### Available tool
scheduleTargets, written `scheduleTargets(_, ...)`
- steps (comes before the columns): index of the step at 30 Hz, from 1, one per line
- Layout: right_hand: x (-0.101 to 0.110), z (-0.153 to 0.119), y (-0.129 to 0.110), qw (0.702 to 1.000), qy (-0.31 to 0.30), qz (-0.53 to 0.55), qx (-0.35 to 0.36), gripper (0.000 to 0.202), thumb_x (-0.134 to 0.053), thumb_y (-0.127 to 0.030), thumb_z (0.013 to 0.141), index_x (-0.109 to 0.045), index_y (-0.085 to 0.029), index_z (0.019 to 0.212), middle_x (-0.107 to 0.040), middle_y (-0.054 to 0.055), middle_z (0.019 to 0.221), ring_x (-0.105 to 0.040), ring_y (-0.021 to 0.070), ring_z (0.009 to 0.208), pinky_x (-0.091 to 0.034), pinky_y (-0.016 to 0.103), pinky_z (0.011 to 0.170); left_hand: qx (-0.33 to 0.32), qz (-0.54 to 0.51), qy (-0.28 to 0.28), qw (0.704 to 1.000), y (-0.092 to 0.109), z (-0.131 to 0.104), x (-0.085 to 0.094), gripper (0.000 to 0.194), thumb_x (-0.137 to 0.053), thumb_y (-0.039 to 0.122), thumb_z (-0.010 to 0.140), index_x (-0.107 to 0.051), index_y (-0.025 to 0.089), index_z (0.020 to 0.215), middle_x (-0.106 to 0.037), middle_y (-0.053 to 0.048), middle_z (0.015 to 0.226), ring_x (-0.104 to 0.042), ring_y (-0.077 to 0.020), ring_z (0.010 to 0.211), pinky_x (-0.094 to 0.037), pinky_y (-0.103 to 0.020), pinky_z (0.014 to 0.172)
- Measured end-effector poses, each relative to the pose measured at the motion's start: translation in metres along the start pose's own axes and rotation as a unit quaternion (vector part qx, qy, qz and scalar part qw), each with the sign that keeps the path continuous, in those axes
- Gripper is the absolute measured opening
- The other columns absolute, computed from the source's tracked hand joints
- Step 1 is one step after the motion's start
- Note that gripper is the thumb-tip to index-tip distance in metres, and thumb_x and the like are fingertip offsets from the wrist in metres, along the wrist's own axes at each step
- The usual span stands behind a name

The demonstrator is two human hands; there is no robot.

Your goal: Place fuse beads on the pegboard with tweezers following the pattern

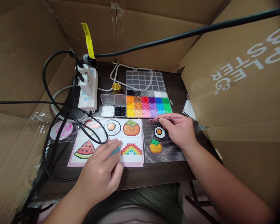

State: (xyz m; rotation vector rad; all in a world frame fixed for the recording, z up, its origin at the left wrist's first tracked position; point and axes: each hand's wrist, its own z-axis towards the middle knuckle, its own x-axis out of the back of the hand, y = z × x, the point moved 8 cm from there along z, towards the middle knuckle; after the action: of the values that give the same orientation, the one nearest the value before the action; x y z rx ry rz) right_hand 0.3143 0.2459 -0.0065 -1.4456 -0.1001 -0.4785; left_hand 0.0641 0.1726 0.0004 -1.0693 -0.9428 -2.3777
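My right hand (178, 127) is closed on pink tweezers (170, 118), whose tips are over the top of a clear pegboard (163, 157). A bead egg (160, 132) and an orange bead persimmon (156, 146) lie on that board. My left hand (102, 166) rests on the pattern sheet (132, 162), its fingers extended near a printed rainbow (132, 149) and covering a blue figure in part. Behind the sheet and board stands an open bead box (146, 104) with beads sorted by colour. Small cases of white beads (108, 111) and black beads (120, 111) sit beside it.
A power strip (93, 93) stands at the back left. Black cables (71, 109) loop over the sheet's left part. Nearby are a round dish of pink beads (61, 130), a gold cup (116, 88) and an empty compartment lid (146, 81). Cardboard walls (149, 40) surround the table.
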Motion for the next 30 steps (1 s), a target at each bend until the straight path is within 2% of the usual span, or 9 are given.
scheduleTargets(14, 0.003, 0.000, 0.001, 1.000, 0.014, -0.008, -0.011, 0.010, -0.071, -0.025, 0.078, -0.079, -0.020, 0.077, -0.079, 0.006, 0.078, -0.072, 0.0189, 0.071, -0.059, 0.030, 0.066, -0.005, 0.001, 0.004, 1.000, 0.002, 0.001, 0.001, 0.016, -0.058, 0.003, 0.083, -0.071, 0.009, 0.090, -0.071, -0.018, 0.117, -0.067, -0.0324, 0.111, -0.059, -0.050, 0.095)
scheduleTargets(20, 0.009, 0.001, 0.000, 0.999, 0.033, -0.004, -0.006, 0.010, -0.070, -0.022, 0.079, -0.080, -0.019, 0.080, -0.073, 0.003, 0.066, -0.060, 0.0125, 0.056, -0.050, 0.026, 0.055, -0.002, -0.003, 0.002, 1.000, 0.002, 0.001, 0.001, 0.016, -0.058, 0.003, 0.083, -0.071, 0.009, 0.090, -0.071, -0.018, 0.117, -0.067, -0.0318, 0.111, -0.058, -0.049, 0.096)
scheduleTargets(24, 0.014, 0.004, 0.000, 0.998, 0.044, 0.046, 0.007, 0.010, -0.071, -0.023, 0.081, -0.080, -0.022, 0.082, -0.071, 0.001, 0.065, -0.050, 0.0102, 0.052, -0.041, 0.025, 0.049, 0.000, 0.000, 0.001, 1.000, 0.001, 0.000, 0.000, 0.016, -0.058, 0.003, 0.083, -0.071, 0.011, 0.090, -0.071, -0.017, 0.117, -0.067, -0.0307, 0.111, -0.059, -0.048, 0.096)
scheduleTargets(30, 0.022, 0.009, 0.004, 0.988, 0.063, 0.138, 0.009, 0.007, -0.074, -0.023, 0.079, -0.081, -0.023, 0.080, -0.073, 0.003, 0.071, -0.047, 0.0096, 0.052, -0.036, 0.026, 0.049, 0.005, 0.007, 0.001, 1.000, 0.000, -0.002, -0.001, 0.017, -0.057, 0.004, 0.083, -0.070, 0.012, 0.090, -0.071, -0.016, 0.117, -0.067, -0.0291, 0.112, -0.058, -0.047, 0.098)
